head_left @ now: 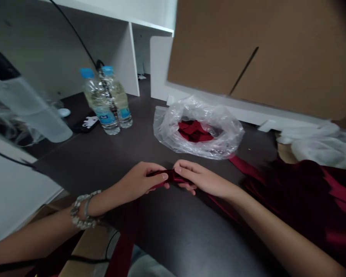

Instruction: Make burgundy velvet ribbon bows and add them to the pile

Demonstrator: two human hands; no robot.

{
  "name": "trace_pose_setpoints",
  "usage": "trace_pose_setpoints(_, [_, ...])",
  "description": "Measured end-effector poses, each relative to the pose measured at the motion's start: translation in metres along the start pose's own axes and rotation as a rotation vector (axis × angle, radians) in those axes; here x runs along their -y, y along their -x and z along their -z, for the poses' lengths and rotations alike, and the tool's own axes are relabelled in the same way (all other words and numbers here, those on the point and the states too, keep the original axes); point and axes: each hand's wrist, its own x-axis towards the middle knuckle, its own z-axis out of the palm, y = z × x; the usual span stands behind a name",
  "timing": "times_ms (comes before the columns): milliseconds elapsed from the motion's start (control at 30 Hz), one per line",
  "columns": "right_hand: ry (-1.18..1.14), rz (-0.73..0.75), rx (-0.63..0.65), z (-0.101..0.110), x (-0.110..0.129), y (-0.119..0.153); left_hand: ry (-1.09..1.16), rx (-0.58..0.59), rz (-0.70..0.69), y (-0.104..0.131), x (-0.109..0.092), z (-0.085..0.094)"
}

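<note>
Between my two hands, just over the dark tabletop, stretches a dark red velvet ribbon (170, 176). My left hand (152, 177) is closed on its left part, thumb on top. My right hand (192, 175) pinches the ribbon's right part, with fingers curled beneath. One red length hangs down past the table's front edge below my left hand, and another runs under my right forearm toward the right. Beyond the hands sits an open clear plastic bag (173, 144) with dark red velvet pieces (194, 130) inside.
Two water bottles (105, 117) with blue caps, a phone (86, 122) and a frosted tall bottle (37, 111) stand or lie at left. A heap of red velvet (302, 200) covers the right side. A brown board (262, 50) rises at the back.
</note>
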Motion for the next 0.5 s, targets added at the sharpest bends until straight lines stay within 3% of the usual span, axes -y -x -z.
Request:
trace_pose_setpoints(67, [0.048,0.015,0.038,-0.004,0.005,-0.015,0.052,-0.018,0.033,0.007,0.008,0.011])
trace_pose_setpoints(233, [0.112,0.100,-0.007,-0.015,0.013,-0.034,0.047,-0.014,0.028,0.020,0.008,0.026])
trace_pose_setpoints(500, [0.120,0.133,-0.106,-0.022,0.012,-0.044,-0.182,-0.203,-0.150,0.018,0.012,0.026])
